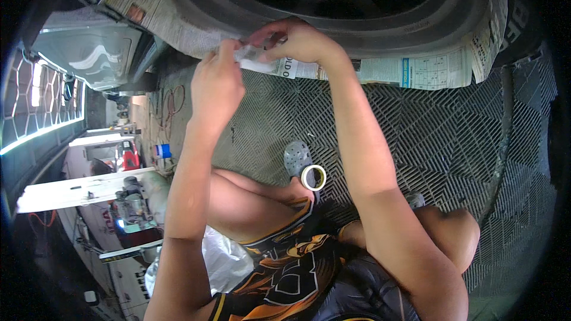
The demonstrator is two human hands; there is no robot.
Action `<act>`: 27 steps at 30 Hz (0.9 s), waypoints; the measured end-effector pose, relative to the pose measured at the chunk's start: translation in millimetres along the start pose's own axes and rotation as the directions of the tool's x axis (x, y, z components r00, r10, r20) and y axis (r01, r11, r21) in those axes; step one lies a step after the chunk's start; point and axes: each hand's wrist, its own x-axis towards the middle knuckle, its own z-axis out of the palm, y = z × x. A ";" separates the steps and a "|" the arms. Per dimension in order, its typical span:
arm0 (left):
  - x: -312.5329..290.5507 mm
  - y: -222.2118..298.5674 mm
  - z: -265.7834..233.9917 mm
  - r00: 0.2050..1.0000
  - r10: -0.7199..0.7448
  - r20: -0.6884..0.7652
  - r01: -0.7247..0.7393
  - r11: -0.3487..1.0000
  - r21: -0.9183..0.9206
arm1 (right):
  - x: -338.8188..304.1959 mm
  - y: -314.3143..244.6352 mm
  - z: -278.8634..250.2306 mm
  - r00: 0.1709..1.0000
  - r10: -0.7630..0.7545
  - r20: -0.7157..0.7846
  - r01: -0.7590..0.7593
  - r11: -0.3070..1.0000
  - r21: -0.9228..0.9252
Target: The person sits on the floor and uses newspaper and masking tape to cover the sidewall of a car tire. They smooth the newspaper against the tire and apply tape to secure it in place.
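Observation:
Sheets of newspaper (383,71) ring the lower part of a large wheel (380,40), their outer edge hanging over the floor. My left hand (219,86) is closed at the paper's lower edge, fingertips pinched on it. Just to its right, my right hand (300,41) curls thumb and fingers around the same stretch of newspaper, leaving a gap in the curl. A blurred pale piece lies between the two sets of fingertips; whether it is paper or tape I cannot tell. Down by my foot is a roll of pale tape (313,177), tilted on its side.
Dark ribbed matting (416,125) covers the floor under the wheel. My grey clog (297,157) stands beside the tape roll. At left are a silvery vehicle panel (89,53), a white shelf (86,189) with jars and tools, a blue container (162,151) and a reddish hose (173,100).

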 end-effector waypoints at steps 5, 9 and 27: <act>-3.4 18.6 8.7 0.985 -0.102 -0.136 0.066 0.966 -0.250 | -7.1 -32.5 -2.8 0.992 -0.020 0.128 0.041 0.985 -0.165; -25.2 27.9 35.3 0.911 -0.389 -0.135 0.286 0.834 -0.472 | -13.7 -48.2 -3.0 0.983 0.128 0.135 -0.029 0.822 -0.568; 32.9 86.0 131.9 0.566 -0.787 0.247 -0.201 -0.421 -0.884 | 51.2 -95.3 -25.5 0.981 0.075 0.178 0.060 0.760 -0.647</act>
